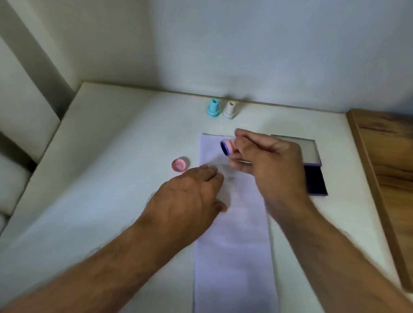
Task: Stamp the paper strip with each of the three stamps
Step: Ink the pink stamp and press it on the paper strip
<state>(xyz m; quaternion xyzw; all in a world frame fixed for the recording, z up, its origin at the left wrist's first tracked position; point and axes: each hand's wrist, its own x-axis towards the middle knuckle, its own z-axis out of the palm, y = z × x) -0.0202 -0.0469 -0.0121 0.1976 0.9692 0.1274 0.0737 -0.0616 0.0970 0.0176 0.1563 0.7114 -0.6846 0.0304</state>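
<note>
A long white paper strip (236,250) lies lengthwise on the white table. My right hand (267,165) hovers over its far end and grips a pink stamp (227,148), tilted so its purple inked face points left. My left hand (191,194) lies flat on the strip's left edge, fingers spread. The pink cap (180,165) of the stamp sits on the table left of the strip. A teal stamp (213,108) and a white stamp (230,110) stand upright side by side at the table's far edge.
An open purple ink pad (316,180), its grey lid folded back, lies right of the strip, partly hidden by my right hand. A wooden surface (398,173) borders the table on the right. White walls stand behind, and cushions lie at the left.
</note>
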